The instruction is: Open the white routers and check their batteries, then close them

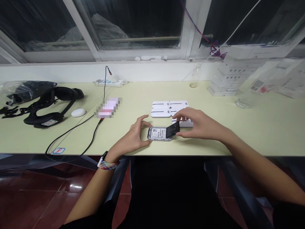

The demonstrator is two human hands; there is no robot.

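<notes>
Near the table's front edge lies a small opened electronic device (157,133), its inner side up, with a printed white label and a grey frame. My left hand (137,135) grips its left end between thumb and fingers, index finger raised. Between thumb and fingertips my right hand (196,124) holds a flat black battery (172,129), tilted over the device's right end. The battery's lower edge meets the device; whether it is seated I cannot tell. Just behind are several white rounded covers (160,112) with black marks, one partly hidden under my right hand.
On the left are a black headset (45,117), a white oval object (78,112), a blurred-out phone (108,107) on a black cable, and a power strip (111,83). Stacked white boxes (226,82), a clear bottle (245,101) and a small glass bottle (195,78) stand back right.
</notes>
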